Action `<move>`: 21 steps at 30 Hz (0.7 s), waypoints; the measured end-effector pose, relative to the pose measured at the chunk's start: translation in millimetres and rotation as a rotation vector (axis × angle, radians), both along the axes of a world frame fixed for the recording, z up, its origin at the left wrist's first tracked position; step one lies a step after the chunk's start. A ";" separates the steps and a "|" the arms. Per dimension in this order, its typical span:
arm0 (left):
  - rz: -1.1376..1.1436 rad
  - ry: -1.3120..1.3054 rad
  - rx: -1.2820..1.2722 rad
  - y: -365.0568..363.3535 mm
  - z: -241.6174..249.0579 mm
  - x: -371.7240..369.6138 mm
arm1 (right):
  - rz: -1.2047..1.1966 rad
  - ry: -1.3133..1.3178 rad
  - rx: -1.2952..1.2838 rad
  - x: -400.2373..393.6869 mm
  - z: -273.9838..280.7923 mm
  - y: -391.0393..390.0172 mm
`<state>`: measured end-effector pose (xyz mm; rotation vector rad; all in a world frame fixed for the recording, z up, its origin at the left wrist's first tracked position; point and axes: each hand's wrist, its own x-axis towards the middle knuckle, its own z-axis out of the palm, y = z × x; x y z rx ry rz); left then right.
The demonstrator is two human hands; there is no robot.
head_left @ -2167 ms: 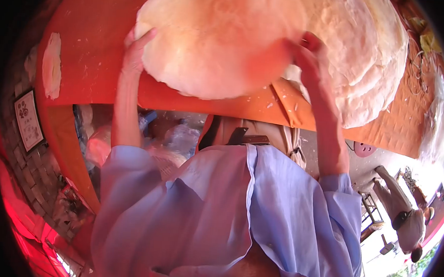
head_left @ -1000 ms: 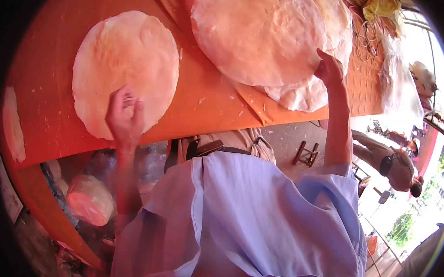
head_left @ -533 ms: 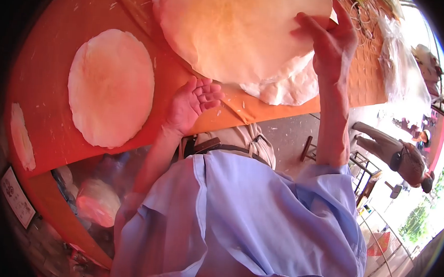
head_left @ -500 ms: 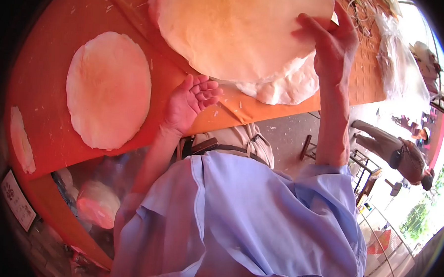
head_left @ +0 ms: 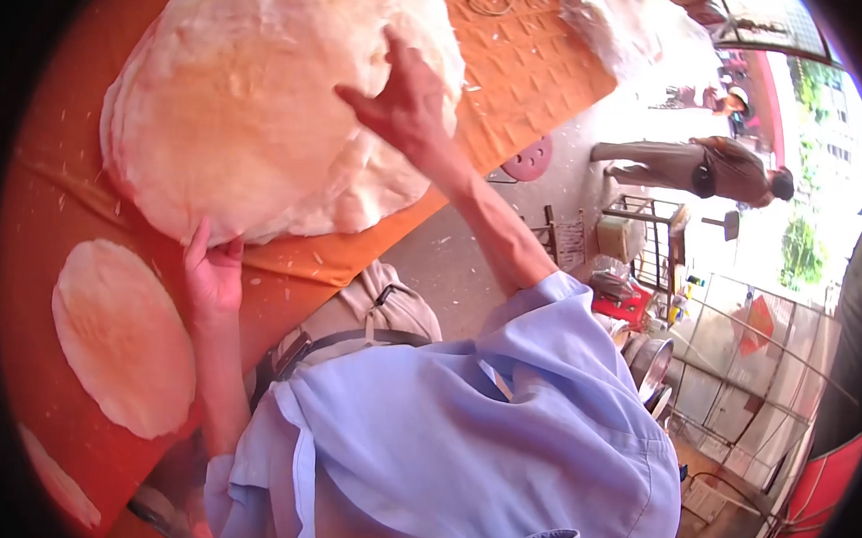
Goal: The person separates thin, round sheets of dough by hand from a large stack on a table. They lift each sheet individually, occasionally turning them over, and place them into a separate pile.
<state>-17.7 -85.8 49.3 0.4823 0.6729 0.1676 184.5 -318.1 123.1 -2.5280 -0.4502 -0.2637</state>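
Observation:
A large stack of round, pale, thin sheets (head_left: 255,117) lies on the orange-covered table (head_left: 355,246), with ragged layers showing at its lower right edge. My left hand (head_left: 216,269) is at the near edge of the stack, its fingertips touching the rim, thumb and fingers apart. Over the right part of the stack is my right hand (head_left: 404,104), thumb and forefinger spread wide, nothing between them. A smaller oval sheet (head_left: 125,337) lies flat on the table left of my left hand.
Part of another pale piece (head_left: 59,474) lies at the lower left. Clear plastic (head_left: 643,33) covers the table's far right corner. On the right are a round stool (head_left: 528,159), a metal frame stand (head_left: 644,230), metal bowls (head_left: 650,363) and a person standing (head_left: 714,168).
The view has turned toward the right. My left hand has come up to the stack's near edge; my right hand has moved from the stack's right edge to over its surface, its fingers now spread.

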 end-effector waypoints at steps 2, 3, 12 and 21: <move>-0.024 -0.033 -0.021 6.0 -11.6 1.1 | 0.342 -0.004 0.065 -36.5 20.2 12.1; -0.017 -0.005 -0.030 5.4 -8.4 4.8 | 0.512 -0.051 0.003 -54.8 23.3 18.4; -0.244 -0.144 0.177 -4.0 41.5 21.0 | 0.510 0.018 -0.050 -14.2 17.3 69.3; -0.110 0.327 0.613 25.3 11.4 -5.5 | 0.517 -0.228 -0.070 -8.6 107.4 50.9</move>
